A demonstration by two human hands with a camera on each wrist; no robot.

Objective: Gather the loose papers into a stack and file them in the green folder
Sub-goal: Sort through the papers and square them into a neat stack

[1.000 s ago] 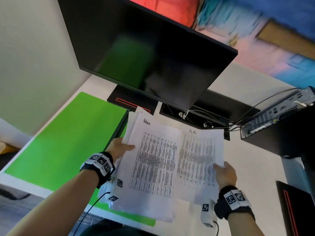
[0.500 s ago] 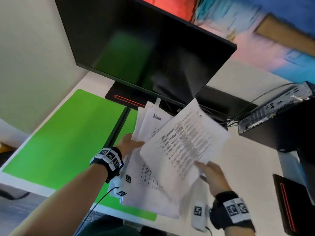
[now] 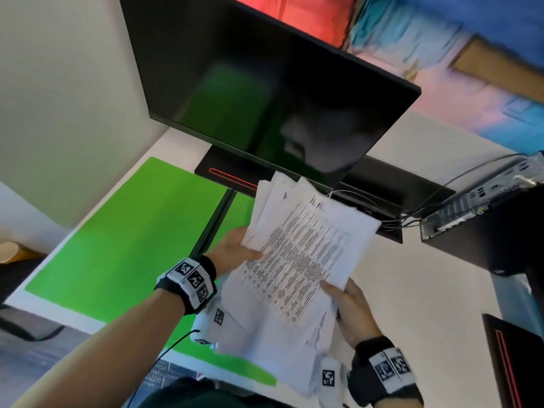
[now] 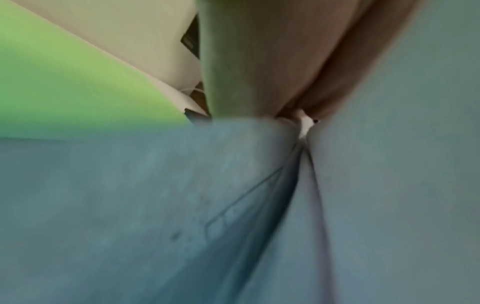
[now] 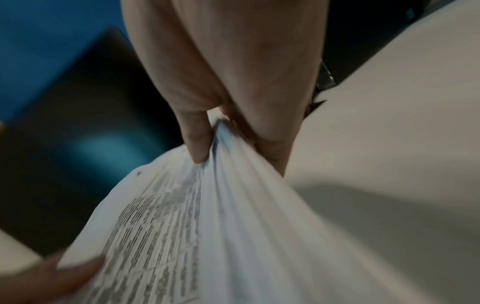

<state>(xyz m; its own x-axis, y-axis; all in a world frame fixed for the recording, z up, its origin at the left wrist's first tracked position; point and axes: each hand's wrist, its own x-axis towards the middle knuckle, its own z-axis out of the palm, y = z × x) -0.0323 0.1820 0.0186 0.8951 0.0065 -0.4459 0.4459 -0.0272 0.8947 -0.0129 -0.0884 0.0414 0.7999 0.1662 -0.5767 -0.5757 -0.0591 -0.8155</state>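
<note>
Several printed white papers point(image 3: 297, 260) form an uneven bundle held above the desk, in front of the monitor. My left hand point(image 3: 235, 251) grips the bundle's left edge, thumb on top of the printed sheet. My right hand point(image 3: 350, 307) pinches the lower right edge; the right wrist view shows thumb and fingers point(image 5: 197, 142) clamped on the fanned papers point(image 5: 207, 226). The green folder point(image 3: 123, 245) lies open and flat on the desk to the left, partly under the papers. In the blurred left wrist view, paper point(image 4: 155, 205) fills most of the frame beside the folder point(image 4: 64, 92).
A black monitor point(image 3: 265, 92) on its stand looms just behind the papers. Cables and a small computer box point(image 3: 477, 207) sit at the right. A dark device point(image 3: 515, 360) lies at the desk's right edge. White desk surface point(image 3: 426, 290) shows right of the papers.
The right-hand sheets, first side by side with the left pile, have been swung over and laid on top of it. Both hands now hold one overlapping bundle, nearer the monitor.
</note>
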